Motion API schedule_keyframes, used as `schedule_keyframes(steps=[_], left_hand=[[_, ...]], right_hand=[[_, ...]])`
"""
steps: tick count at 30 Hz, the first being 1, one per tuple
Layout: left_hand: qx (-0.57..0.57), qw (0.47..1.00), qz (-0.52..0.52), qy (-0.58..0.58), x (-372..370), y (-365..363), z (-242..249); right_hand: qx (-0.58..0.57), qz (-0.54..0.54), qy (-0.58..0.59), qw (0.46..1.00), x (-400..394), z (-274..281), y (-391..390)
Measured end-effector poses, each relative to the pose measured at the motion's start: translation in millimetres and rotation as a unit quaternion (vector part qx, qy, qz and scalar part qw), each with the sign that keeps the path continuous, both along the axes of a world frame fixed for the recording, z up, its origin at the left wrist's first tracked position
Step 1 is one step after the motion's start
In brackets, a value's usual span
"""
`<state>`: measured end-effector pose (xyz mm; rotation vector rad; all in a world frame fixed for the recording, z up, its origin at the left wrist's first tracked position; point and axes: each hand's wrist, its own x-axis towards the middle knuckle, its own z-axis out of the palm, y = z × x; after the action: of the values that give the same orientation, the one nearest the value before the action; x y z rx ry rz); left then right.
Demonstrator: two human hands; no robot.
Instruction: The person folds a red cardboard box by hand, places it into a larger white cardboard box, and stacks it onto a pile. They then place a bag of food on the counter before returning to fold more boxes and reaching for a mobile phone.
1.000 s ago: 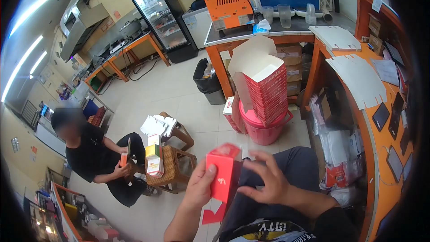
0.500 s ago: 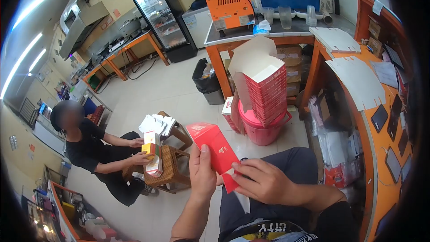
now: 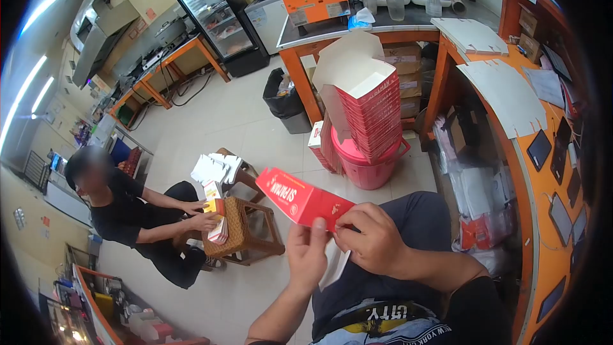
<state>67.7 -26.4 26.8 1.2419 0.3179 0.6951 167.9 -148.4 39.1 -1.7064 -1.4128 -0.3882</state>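
Note:
A red printed cardboard food box (image 3: 300, 199), partly folded, is held above my lap. My left hand (image 3: 308, 252) grips its lower edge, thumb on the red face and fingers behind. Pinched on the box's right end is my right hand (image 3: 373, 237), its fingertips at a folded flap. A white inner panel (image 3: 334, 262) of the box hangs down between my hands. Beyond it, a tall stack of red nested boxes (image 3: 371, 118) stands on a pink lidded bucket (image 3: 367, 166).
Left of me a seated person (image 3: 121, 198) handles a yellow and white carton (image 3: 215, 207) on a wicker stool (image 3: 237, 227). White folded cartons (image 3: 216, 168) lie on another stool. An orange desk (image 3: 543, 153) with several phones runs along my right. A black bin (image 3: 285, 101) stands ahead.
The red box has been turned and tilted flatter, so its printed side now faces up. Both hands have shifted with it, and the right fingers have closed in on its end.

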Motion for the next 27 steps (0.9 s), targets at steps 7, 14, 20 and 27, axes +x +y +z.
schedule_keyframes(steps=[7, 14, 20, 27], left_hand=[[-0.071, 0.991, -0.098, 0.049, -10, 20, -4], [-0.189, 0.923, -0.319, 0.106, -39, 24, 14], [-0.222, 0.860, -0.421, 0.182, -49, 35, 3], [-0.270, 0.878, -0.371, 0.134, -39, 42, 6]], right_hand=[[-0.055, 0.051, 0.026, 0.997, 8, 3, -10], [-0.135, 0.244, 0.129, 0.952, 27, -5, -25], [-0.229, 0.272, 0.128, 0.926, 22, -13, -36], [-0.137, 0.349, 0.399, 0.836, 13, -59, -32]])
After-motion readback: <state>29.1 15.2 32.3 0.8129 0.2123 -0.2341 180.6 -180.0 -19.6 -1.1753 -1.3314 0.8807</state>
